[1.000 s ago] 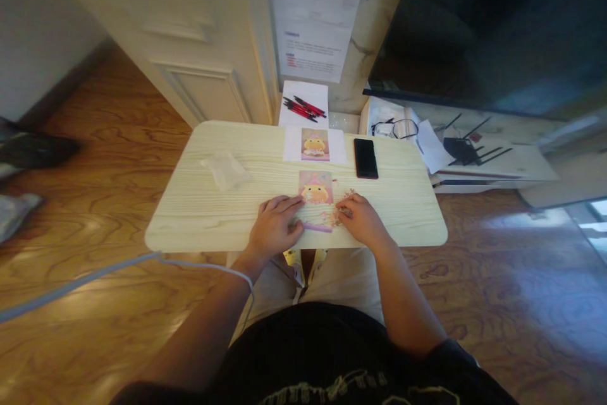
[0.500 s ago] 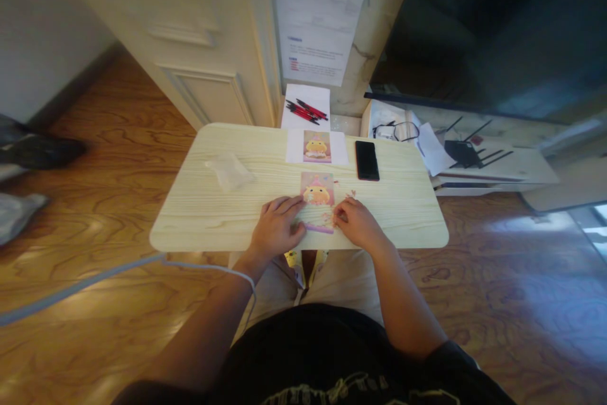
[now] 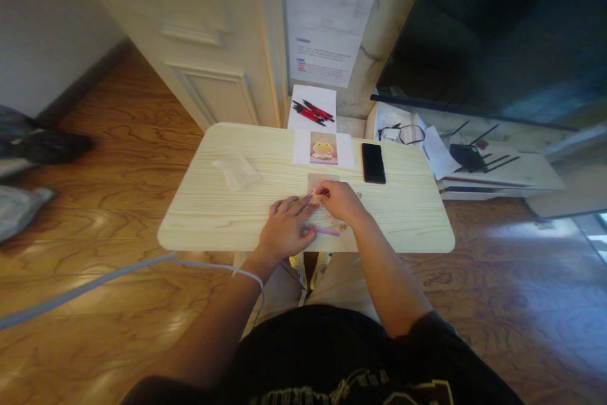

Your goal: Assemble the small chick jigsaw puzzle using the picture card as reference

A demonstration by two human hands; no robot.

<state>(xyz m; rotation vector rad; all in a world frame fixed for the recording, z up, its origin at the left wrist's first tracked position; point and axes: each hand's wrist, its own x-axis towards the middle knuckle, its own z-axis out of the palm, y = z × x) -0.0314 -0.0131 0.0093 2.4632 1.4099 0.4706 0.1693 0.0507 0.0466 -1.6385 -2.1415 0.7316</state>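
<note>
A small picture puzzle with a yellow duck lies near the front edge of a light wooden table. My left hand rests flat on the puzzle's left side, fingers stretched out. My right hand lies over the middle of the puzzle, its fingertips pinched on a small piece I can barely make out. Most of the puzzle is hidden under both hands. A matching duck picture on a white sheet lies at the table's far edge.
A black phone lies right of the duck sheet. A crumpled clear plastic bag sits at the table's left. Red and black pens lie on paper behind the table. A low shelf with cables stands at right. A white cable crosses the floor.
My right hand has moved from the puzzle's lower right edge up and left over its middle. The left hand has stayed on the puzzle. The camera shifted a little.
</note>
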